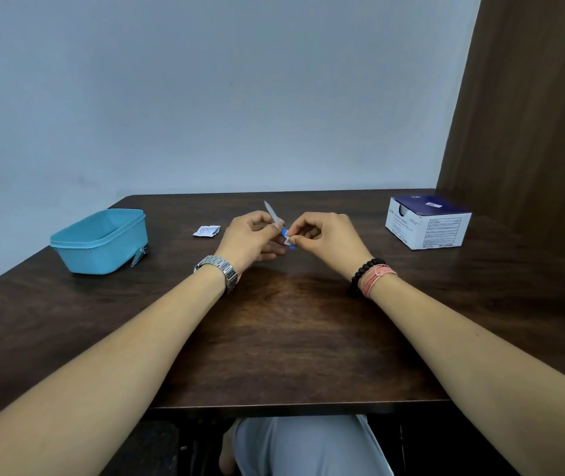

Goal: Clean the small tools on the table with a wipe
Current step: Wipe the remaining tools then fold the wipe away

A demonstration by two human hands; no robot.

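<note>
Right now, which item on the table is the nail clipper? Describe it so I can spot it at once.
Start at the teal plastic tub on the left side of the dark wooden table. At the tub's near right corner, leaning against its wall, is the nail clipper. It is the only small shiny metal piece there, unlike the flat white torn sachet lying farther right.

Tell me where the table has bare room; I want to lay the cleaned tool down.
Bare wood runs between the forearms, from the hands to the near table edge. Another free patch lies between the right hand and the wipe box. It is busier on the left: torn packet, teal container, nail clipper.
</note>
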